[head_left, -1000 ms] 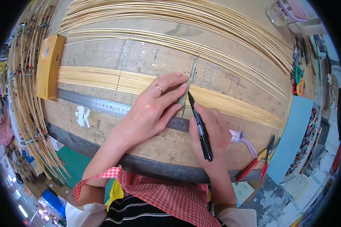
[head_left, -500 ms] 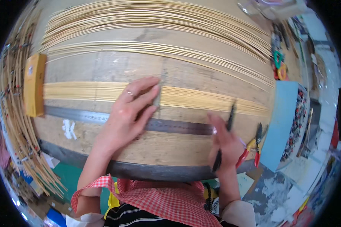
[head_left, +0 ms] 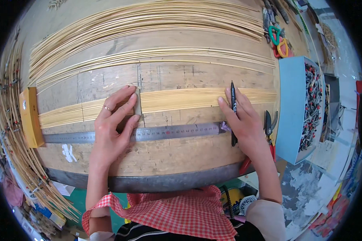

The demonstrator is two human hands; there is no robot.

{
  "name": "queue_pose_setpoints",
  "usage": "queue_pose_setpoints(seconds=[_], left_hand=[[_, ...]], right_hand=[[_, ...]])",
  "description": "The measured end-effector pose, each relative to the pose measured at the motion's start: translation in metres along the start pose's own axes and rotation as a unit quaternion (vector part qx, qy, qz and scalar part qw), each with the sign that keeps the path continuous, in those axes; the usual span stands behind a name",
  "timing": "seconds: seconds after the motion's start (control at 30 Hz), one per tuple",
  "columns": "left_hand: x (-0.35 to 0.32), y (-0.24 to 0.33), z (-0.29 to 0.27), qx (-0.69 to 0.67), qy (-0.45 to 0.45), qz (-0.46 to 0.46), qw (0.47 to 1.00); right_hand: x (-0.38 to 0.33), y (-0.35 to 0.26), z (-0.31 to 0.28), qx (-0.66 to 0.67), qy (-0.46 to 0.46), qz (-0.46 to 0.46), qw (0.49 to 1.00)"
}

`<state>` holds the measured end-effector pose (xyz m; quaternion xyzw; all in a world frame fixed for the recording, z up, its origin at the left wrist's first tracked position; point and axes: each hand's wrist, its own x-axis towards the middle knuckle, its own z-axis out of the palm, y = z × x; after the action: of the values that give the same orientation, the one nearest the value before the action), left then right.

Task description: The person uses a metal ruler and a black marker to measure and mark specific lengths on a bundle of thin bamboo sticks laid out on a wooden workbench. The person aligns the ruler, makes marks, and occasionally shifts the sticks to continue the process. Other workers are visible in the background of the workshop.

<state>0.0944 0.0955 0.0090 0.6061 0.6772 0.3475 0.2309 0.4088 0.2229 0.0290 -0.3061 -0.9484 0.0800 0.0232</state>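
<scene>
A flat row of thin pale bamboo strips [head_left: 177,99] lies side by side across the wooden table. My left hand [head_left: 112,130], fingers curved, rests over the strips and grips a short grey straight-edged bar [head_left: 138,103] laid crosswise on them. Fingers of my right hand [head_left: 247,126] lie on the strips farther right, and a black marker pen [head_left: 233,104] is held in that hand, its tip toward the far side. A steel ruler [head_left: 181,131] stretches along the near side of the strips, partly hidden by my left hand. Dark crosswise lines show on the strips and table.
Beyond lie a few loose strips [head_left: 169,52] and a big bundle [head_left: 149,18]. A yellow box [head_left: 31,116] stands at the strips' left ends. Red-handled pruning shears [head_left: 269,126] and a blue box [head_left: 291,100] of small black-and-red pieces are at right; tied bamboo sticks [head_left: 12,120] at left.
My right hand has come from the near side of the strips to rest on them, with the pen still in it. My left hand keeps its hold at the bar. The whole view has shifted.
</scene>
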Motion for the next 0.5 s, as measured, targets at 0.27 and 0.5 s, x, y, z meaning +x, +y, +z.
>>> queue_pose_setpoints(seconds=[0.27,0.5], left_hand=[[-0.001,-0.001,0.001,0.002,0.007,0.002,1.000],[-0.001,-0.003,0.001,0.011,0.007,0.009,1.000]], right_hand=[[-0.001,0.009,0.010,0.032,0.021,-0.007,0.999],[0.000,0.000,0.009,-0.057,-0.021,-0.001,0.998]])
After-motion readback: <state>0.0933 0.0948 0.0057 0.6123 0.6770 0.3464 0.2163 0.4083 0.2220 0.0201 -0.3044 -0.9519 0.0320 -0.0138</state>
